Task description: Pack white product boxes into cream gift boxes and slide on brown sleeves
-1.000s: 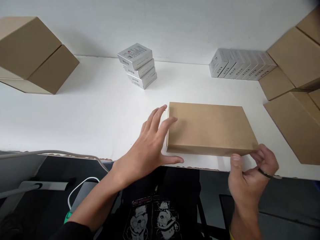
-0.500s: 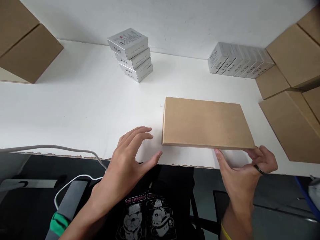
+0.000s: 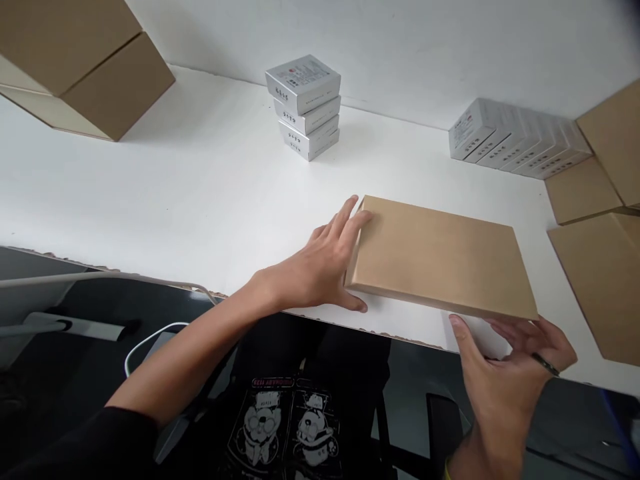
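A flat brown cardboard box (image 3: 445,257) is in front of me, near the front edge of the white table, with its right front part lifted slightly. At its left end is my left hand (image 3: 325,263), fingers spread along that side. The index fingertip reaches over the top edge, and the thumb points out below the front corner. My right hand (image 3: 520,360), with a dark ring, has its fingers curled beneath the right front corner. Its thumb is close to the lower front edge; the box partly hides those fingers.
Silver-white small boxes are stacked in a pile (image 3: 307,107) at the back. A row of similar small boxes (image 3: 515,137) stands at the back right. Larger brown boxes (image 3: 597,287) lie at the right, others (image 3: 120,87) at the far left. A cable (image 3: 105,275) crosses the left front edge.
My left hand has moved right and forward from beside the box onto its left end. My right hand remains at the right front corner. The view has shifted and tilted.
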{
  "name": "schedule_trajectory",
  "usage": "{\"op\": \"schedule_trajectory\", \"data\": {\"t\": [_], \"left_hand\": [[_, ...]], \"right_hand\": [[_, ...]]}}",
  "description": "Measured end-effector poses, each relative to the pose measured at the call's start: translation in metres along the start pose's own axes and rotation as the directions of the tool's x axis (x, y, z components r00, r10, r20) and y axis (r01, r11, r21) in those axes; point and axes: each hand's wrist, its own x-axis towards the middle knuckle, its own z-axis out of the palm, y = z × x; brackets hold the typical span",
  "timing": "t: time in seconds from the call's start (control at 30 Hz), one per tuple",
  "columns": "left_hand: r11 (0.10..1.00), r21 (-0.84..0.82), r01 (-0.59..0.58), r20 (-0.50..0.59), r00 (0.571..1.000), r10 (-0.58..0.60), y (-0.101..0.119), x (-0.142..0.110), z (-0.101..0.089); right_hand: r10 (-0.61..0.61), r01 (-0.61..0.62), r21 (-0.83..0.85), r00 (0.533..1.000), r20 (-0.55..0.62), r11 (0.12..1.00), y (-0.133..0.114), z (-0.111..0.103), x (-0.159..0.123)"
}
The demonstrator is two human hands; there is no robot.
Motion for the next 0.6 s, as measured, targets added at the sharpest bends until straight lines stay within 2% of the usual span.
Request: {"op": "schedule_trajectory", "data": {"t": [0.17,0.37,0.5,0.6], "left_hand": [[0.973,-0.225,-0.043,0.081,0.995,0.062,-0.012,0.005,0.012],[0.94,-0.335,-0.061,0.029,0.997,0.075,-0.014,0.005,0.027],[0.927,-0.372,-0.035,-0.006,0.999,0.035,-0.011,0.003,0.031],[0.92,-0.392,-0.029,-0.016,1.0,0.025,-0.009,0.002,0.031]], "right_hand": [[0.118,-0.116,0.021,0.992,-0.055,0.993,-0.007,-0.001,0.0],[0.132,-0.153,-0.111,0.976,-0.173,0.982,-0.014,-0.002,-0.003],[0.136,-0.17,-0.206,0.976,-0.169,0.964,-0.027,0.001,-0.005],[0.158,-0.19,-0.207,0.974,-0.162,0.96,-0.037,0.004,-0.006]]}}
